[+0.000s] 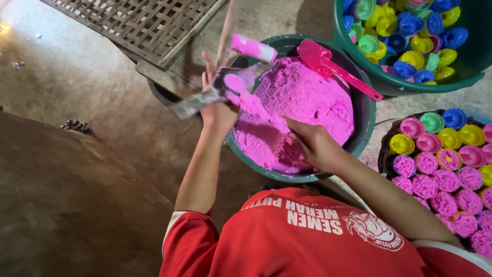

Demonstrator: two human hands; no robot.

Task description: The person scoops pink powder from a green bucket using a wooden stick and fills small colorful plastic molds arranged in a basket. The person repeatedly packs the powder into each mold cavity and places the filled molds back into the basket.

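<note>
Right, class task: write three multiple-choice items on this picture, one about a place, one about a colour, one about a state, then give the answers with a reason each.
1. Where does the pink scoop lie?
A. On the floor
B. On the powder in the green tub
C. In the tray of moulds

2. What colour is the powder in the tub?
A. Pink
B. Blue
C. Yellow

3. What is the right hand doing?
A. Resting on the bamboo mat
B. Holding the scoop
C. Digging its fingers into the powder

Answers:
1 B, the scoop rests on the heap inside the green tub.
2 A, the whole heap is pink.
3 C, its fingers press into the powder near the rim, while the left hand holds a small mould above.
</note>
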